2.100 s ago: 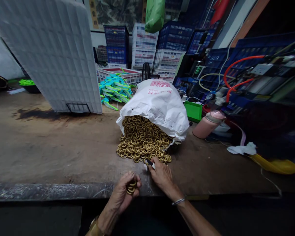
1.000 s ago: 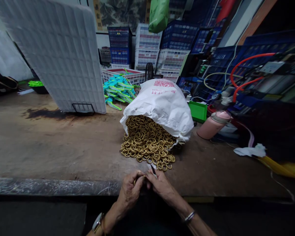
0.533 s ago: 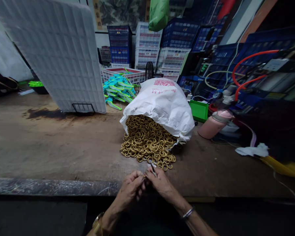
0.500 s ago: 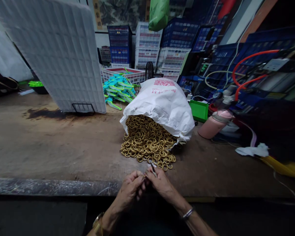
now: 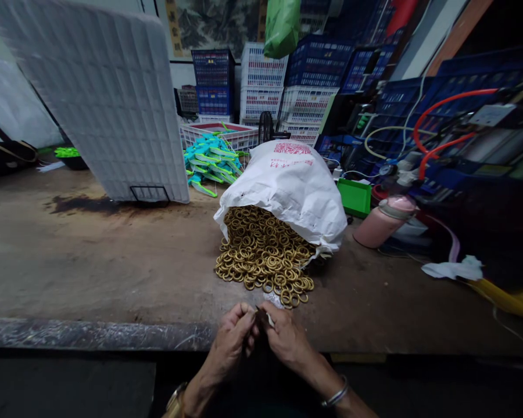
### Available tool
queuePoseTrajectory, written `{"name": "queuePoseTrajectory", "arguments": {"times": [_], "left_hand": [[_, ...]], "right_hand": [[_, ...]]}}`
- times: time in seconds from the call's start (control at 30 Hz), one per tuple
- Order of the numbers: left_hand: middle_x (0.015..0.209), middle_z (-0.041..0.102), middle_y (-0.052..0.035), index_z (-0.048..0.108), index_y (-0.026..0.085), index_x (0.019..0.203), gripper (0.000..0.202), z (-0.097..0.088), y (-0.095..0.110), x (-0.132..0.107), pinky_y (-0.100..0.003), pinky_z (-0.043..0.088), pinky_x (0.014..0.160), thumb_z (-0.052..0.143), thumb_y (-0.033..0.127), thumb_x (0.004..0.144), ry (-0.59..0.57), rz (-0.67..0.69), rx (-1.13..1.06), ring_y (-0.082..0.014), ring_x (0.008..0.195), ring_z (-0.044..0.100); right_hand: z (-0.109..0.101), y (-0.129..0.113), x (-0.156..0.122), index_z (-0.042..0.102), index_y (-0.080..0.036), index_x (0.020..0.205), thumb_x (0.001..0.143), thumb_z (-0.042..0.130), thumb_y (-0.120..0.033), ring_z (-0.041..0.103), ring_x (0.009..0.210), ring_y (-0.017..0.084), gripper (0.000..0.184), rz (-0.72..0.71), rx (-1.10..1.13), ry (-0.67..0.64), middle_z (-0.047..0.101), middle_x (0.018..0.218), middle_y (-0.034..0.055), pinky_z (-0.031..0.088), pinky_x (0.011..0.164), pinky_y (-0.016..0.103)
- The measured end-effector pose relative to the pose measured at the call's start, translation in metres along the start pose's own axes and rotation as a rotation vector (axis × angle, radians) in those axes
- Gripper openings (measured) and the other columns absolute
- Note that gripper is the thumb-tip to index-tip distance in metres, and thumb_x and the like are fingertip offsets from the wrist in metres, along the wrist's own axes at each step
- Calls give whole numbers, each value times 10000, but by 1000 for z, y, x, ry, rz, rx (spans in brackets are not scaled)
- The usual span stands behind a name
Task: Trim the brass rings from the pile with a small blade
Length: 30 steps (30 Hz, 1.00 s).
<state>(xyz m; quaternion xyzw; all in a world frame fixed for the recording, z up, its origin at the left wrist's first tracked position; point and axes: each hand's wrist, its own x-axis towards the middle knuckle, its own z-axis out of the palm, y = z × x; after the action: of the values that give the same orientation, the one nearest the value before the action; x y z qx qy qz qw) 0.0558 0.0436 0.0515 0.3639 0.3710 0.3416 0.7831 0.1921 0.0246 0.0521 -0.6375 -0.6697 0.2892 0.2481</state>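
My left hand (image 5: 235, 334) is closed in a pinch at the table's front edge. A tiny bit of something shows at its fingertips, too small to name. Close beside it, my right hand (image 5: 285, 337) is wrapped round a small knife (image 5: 269, 319) with a dark pointed tip and a pale part by the thumb. That tip points left, at the left fingertips. Just beyond both hands, many brass-coloured rings (image 5: 270, 261) spill onto the table from the mouth of a white woven sack (image 5: 292, 186) lying on its side.
The brown wooden table (image 5: 113, 261) has a worn front edge. A tall white padded panel (image 5: 113, 104) stands at left. Behind are turquoise and lime plastic pieces (image 5: 211, 159) and stacked crates (image 5: 261, 87). On the right are a green tray (image 5: 354, 197) and a pink bottle (image 5: 386, 223).
The knife in my right hand has turned from pointing up and away to pointing left, towards my left fingertips. My left hand keeps its pinch almost in place. The view has shifted slightly.
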Motion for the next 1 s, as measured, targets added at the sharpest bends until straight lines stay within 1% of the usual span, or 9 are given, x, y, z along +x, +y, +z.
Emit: {"name": "queuePoseTrajectory", "arguments": {"times": [0.13, 0.3, 0.4, 0.53, 0.67, 0.77, 0.83, 0.9, 1.0], "left_hand": [[533, 460, 72, 409, 188, 701, 334, 1, 1, 1, -138, 225, 362, 559, 486, 721, 19, -1, 74, -23, 375, 331], [526, 467, 69, 408, 188, 697, 355, 0, -1, 1, -136, 229, 356, 565, 506, 704, 32, 21, 128, -26, 373, 334], [529, 469, 65, 423, 183, 680, 342, -2, -2, -1, -135, 234, 351, 545, 500, 726, 22, 51, 160, -27, 373, 335], [517, 458, 66, 440, 181, 673, 316, -2, -1, -8, -130, 241, 342, 534, 473, 750, -23, 30, 128, -27, 365, 333], [565, 498, 52, 449, 190, 707, 263, -3, 6, -12, -134, 242, 322, 566, 423, 747, -108, 4, -48, -34, 367, 357], [616, 528, 16, 503, 167, 736, 252, -3, 10, -10, -147, 270, 341, 532, 414, 774, -118, 5, -130, -42, 403, 386], [557, 509, 8, 549, 134, 762, 289, -2, 10, -8, -153, 285, 365, 492, 415, 799, -132, -12, -108, -47, 411, 389], [540, 509, 1, 561, 120, 749, 292, -1, 10, -8, -157, 289, 370, 493, 399, 801, -135, -17, -103, -49, 411, 395], [680, 571, -19, 526, 154, 741, 181, 1, 12, -7, -160, 295, 359, 559, 331, 761, -109, -20, -190, -61, 446, 444]], "right_hand": [[-1, -1, -2, 518, -206, 803, 600, 365, -48, 520, 644, 139, 299, 5, -172, -31, 582, 679, 0, 302, 587, 223], [-3, -5, -4, 524, -201, 851, 608, 366, -43, 550, 666, 149, 330, 17, -264, -61, 615, 717, 17, 299, 582, 225], [-4, -10, -6, 528, -196, 878, 608, 378, -30, 552, 660, 151, 351, 31, -319, -63, 622, 715, 20, 288, 568, 227], [-10, -4, -3, 533, -185, 923, 619, 391, -13, 561, 681, 159, 377, 104, -418, 9, 638, 759, 41, 273, 561, 232], [-23, 17, -2, 542, -192, 914, 669, 382, 3, 580, 677, 152, 352, 241, -441, 147, 658, 768, 46, 276, 561, 228], [-31, 32, -3, 525, -196, 941, 750, 401, -67, 596, 704, 158, 262, 278, -386, 247, 663, 814, 46, 299, 573, 223], [-31, 37, -3, 511, -198, 953, 800, 418, -161, 603, 707, 164, 183, 284, -362, 276, 661, 818, 43, 310, 571, 224], [-29, 39, -1, 499, -200, 966, 822, 429, -233, 608, 713, 169, 164, 266, -358, 279, 658, 831, 40, 315, 571, 227], [-25, 38, 2, 499, -209, 960, 834, 434, -294, 610, 716, 173, 164, 260, -389, 279, 657, 829, 36, 304, 558, 229]]}}
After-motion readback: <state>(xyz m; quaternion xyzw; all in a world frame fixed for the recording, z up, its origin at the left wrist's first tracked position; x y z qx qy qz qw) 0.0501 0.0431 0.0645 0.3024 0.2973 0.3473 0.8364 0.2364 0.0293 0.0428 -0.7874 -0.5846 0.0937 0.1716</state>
